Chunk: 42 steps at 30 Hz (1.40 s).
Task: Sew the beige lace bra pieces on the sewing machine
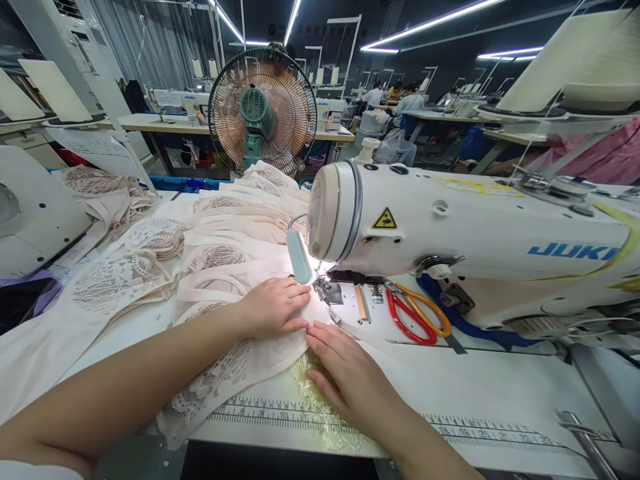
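Lace piece (235, 373): pale peach, openwork floral mesh with smooth plain band, lying flat on white bench (500, 393), leading edge sitting at presser foot (323, 290) of glossy white sewing machine (450, 227).
Left hand (275, 308): resting palm down on fabric, fingers pressed together, slightly curling.
Right hand (350, 377): lying flat just beside it, fingers extending, close together, tips touching fabric edge.
Red- and orange-handled scissors (417, 313) lying under machine arm.
Matching lace pieces (225, 227) lying heaped behind.

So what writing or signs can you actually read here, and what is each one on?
"JUKI": blue, on the sewing machine arm.
Yellow warning triangle, no words: machine head.
"8 9 10" and "20 21 22": ruler printed on the table edge.
Yellow label on machine top: too blurred.
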Available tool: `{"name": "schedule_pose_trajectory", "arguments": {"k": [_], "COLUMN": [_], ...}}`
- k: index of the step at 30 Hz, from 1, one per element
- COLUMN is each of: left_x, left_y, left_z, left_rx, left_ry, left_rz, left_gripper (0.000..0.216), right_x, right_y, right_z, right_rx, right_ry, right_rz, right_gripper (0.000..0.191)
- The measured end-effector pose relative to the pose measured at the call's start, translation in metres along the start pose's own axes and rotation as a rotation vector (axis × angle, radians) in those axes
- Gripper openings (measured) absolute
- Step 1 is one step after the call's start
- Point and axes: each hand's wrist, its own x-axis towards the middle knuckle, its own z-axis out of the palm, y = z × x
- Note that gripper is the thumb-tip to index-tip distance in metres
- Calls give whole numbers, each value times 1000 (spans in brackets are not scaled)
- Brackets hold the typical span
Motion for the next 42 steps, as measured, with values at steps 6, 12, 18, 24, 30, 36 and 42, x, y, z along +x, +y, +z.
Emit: {"name": "schedule_pose_trajectory", "arguments": {"k": [6, 12, 18, 24, 30, 36, 42], "left_x": [0, 6, 12, 3, -11, -6, 4], "left_y": [-3, -11, -25, 11, 26, -6, -19], "left_z": [1, -2, -9, -17, -12, -8, 0], "left_rx": [23, 92, 166, 4, 9, 66, 40], "left_ry": [-8, -48, -63, 43, 93, 139, 122], "left_rz": [6, 2, 67, 131, 106, 247, 309], "left_gripper": [48, 51, 51, 23, 24, 23, 29], "right_x": [1, 2, 3, 5, 5, 10, 10], "right_y": [0, 1, 6, 5, 4, 4, 4], "right_z": [-2, -2, 5, 7, 6, 4, 4], "right_rx": [-15, -33, -80, -38, -85, -160, -149], "right_ry": [-17, 9, 22, -23, 29, 42, 49], "right_rz": [15, 43, 146, 188, 200, 263, 265], "right_gripper": [34, 35, 37, 41, 39, 33, 28]}}
